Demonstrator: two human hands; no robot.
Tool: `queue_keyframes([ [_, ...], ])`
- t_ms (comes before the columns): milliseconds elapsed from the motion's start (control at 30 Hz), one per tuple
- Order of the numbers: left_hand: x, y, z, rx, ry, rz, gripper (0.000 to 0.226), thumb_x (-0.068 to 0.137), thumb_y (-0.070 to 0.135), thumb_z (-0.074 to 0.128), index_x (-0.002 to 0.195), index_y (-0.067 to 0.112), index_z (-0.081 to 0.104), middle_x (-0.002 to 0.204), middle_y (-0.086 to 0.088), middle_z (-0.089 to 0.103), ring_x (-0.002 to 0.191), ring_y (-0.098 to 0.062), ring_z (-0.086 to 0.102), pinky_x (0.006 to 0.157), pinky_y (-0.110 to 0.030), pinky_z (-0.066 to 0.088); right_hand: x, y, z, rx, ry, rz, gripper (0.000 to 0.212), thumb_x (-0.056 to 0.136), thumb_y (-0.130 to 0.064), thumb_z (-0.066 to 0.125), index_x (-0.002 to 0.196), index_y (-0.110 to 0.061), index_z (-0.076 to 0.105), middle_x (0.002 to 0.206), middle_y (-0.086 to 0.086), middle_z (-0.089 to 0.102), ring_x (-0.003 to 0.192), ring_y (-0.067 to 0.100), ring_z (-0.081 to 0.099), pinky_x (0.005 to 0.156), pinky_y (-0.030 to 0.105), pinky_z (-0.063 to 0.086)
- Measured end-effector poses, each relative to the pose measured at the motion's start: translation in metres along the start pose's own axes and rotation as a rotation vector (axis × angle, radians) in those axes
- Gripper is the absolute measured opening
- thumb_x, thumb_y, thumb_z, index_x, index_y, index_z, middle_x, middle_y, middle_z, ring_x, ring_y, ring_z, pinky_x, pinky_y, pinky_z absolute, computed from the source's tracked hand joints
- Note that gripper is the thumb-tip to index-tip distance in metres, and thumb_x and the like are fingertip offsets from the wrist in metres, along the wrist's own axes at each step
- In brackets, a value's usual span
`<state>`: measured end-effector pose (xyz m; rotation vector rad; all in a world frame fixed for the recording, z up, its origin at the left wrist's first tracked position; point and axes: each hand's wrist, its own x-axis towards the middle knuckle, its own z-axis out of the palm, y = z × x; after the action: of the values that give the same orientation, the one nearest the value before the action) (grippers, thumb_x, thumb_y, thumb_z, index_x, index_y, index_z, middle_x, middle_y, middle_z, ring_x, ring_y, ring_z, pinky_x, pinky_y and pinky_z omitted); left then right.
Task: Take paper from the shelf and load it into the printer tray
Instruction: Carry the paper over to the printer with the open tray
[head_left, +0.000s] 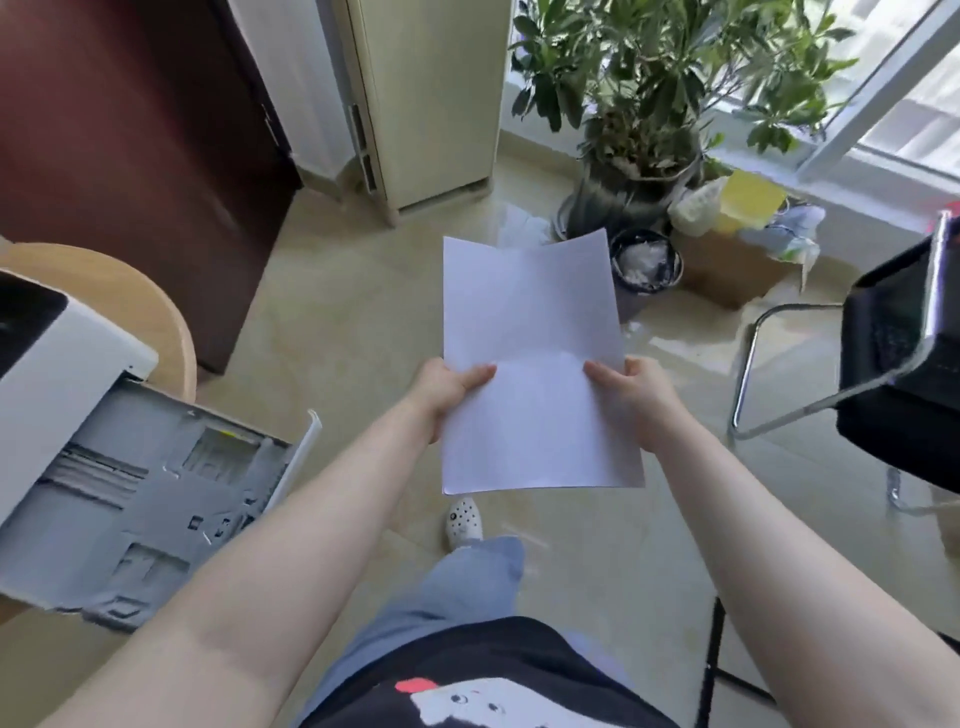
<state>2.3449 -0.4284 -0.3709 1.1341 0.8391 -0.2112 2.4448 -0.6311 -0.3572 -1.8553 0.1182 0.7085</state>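
1. Carrying, head view: a thin sheaf of white paper (535, 364) is held out over the floor at frame centre, its far end sagging slightly.
2. Grip: left hand (449, 389) pinches the sheaf's left edge, thumb on top; right hand (631, 392) pinches the right edge likewise. Both are closed on the paper near its middle, so the far end reaches toward 12 o'clock and the near end toward 6.
3. Destination: printer tray (156, 499), pulled open and seemingly holding no paper, lies at 8 o'clock, well apart from the sheaf; printer (62, 364) at 9 o'clock.
4. Step judged: transfer, paper in hand, loading not yet done.
5. Next move calls for swinging the sheaf left, squaring it with the tray, and lowering it flat.
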Motion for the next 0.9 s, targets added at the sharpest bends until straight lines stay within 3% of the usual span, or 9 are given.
queue_keyframes([
  [133, 0.031, 0.045, -0.029, -0.078, 0.07, 0.01, 0.019, 0.085, 0.011, 0.068, 0.103, 0.006, 0.066, 0.092, -0.009, 0.071, 0.063, -0.016, 0.071, 0.061, -0.032, 0.059, 0.061, -0.047, 0.034, -0.078, -0.084, 0.001, 0.018, 0.086, -0.018, 0.065, 0.095, -0.001, 0.067, 0.083, 0.012, 0.067, 0.07, 0.023, 0.061, 0.069, 0.037, 0.049],
  [200, 0.04, 0.063, -0.048, -0.114, 0.122, 0.027, 0.023, 0.085, 0.012, 0.068, 0.107, 0.006, 0.065, 0.101, -0.012, 0.07, 0.074, -0.021, 0.071, 0.07, -0.036, 0.059, 0.085, -0.07, 0.057, -0.11, -0.144, -0.012, 0.015, 0.087, -0.017, 0.065, 0.093, -0.003, 0.066, 0.076, 0.007, 0.066, 0.059, 0.017, 0.061, 0.064, 0.032, 0.05],
  [400, 0.043, 0.089, -0.112, -0.229, 0.388, 0.072, 0.036, 0.082, 0.021, 0.072, 0.115, 0.01, 0.064, 0.117, -0.01, 0.069, 0.108, -0.028, 0.066, 0.097, -0.048, 0.05, 0.144, -0.13, 0.145, -0.259, -0.391, -0.045, 0.013, 0.086, -0.019, 0.066, 0.089, -0.006, 0.065, 0.074, 0.007, 0.065, 0.054, 0.016, 0.061, 0.052, 0.026, 0.052],
  [533, 0.029, 0.078, -0.147, -0.393, 0.593, 0.08, 0.038, 0.077, 0.024, 0.077, 0.112, 0.013, 0.065, 0.117, -0.01, 0.069, 0.106, -0.029, 0.066, 0.098, -0.052, 0.049, 0.166, -0.149, 0.21, -0.391, -0.579, -0.04, 0.025, 0.083, -0.032, 0.069, 0.082, -0.007, 0.065, 0.066, 0.005, 0.059, 0.053, 0.017, 0.056, 0.056, 0.027, 0.046],
  [667, 0.01, 0.047, -0.172, -0.564, 0.751, 0.055, 0.062, 0.062, 0.036, 0.084, 0.116, 0.013, 0.065, 0.118, -0.008, 0.069, 0.108, -0.03, 0.065, 0.099, -0.054, 0.047, 0.166, -0.153, 0.266, -0.528, -0.815, -0.053, 0.019, 0.082, -0.023, 0.07, 0.086, -0.004, 0.068, 0.084, 0.013, 0.068, 0.074, 0.025, 0.064, 0.071, 0.038, 0.053],
  [767, -0.009, 0.014, -0.181, -0.67, 0.855, 0.016, 0.08, 0.053, 0.05, 0.087, 0.119, 0.013, 0.062, 0.123, -0.008, 0.066, 0.115, -0.03, 0.061, 0.101, -0.051, 0.046, 0.149, -0.145, 0.302, -0.644, -0.94, -0.092, 0.013, 0.085, -0.02, 0.068, 0.082, -0.006, 0.067, 0.077, 0.008, 0.067, 0.062, 0.019, 0.062, 0.052, 0.021, 0.052],
  [833, -0.031, 0.0, -0.178, -0.764, 0.904, -0.011, 0.049, 0.068, 0.041, 0.081, 0.107, 0.014, 0.066, 0.113, -0.009, 0.069, 0.103, -0.027, 0.066, 0.095, -0.047, 0.05, 0.133, -0.134, 0.322, -0.693, -1.011, -0.075, 0.016, 0.086, -0.019, 0.067, 0.088, -0.003, 0.067, 0.077, 0.008, 0.066, 0.059, 0.016, 0.062, 0.048, 0.019, 0.051],
  [900, -0.05, -0.023, -0.179, -0.86, 0.938, -0.027, 0.028, 0.081, 0.026, 0.073, 0.104, 0.012, 0.067, 0.107, -0.011, 0.071, 0.091, -0.025, 0.069, 0.088, -0.043, 0.053, 0.114, -0.118, 0.339, -0.727, -1.078, -0.042, 0.016, 0.085, -0.018, 0.067, 0.089, -0.003, 0.067, 0.081, 0.011, 0.068, 0.061, 0.017, 0.064, 0.056, 0.026, 0.055],
])
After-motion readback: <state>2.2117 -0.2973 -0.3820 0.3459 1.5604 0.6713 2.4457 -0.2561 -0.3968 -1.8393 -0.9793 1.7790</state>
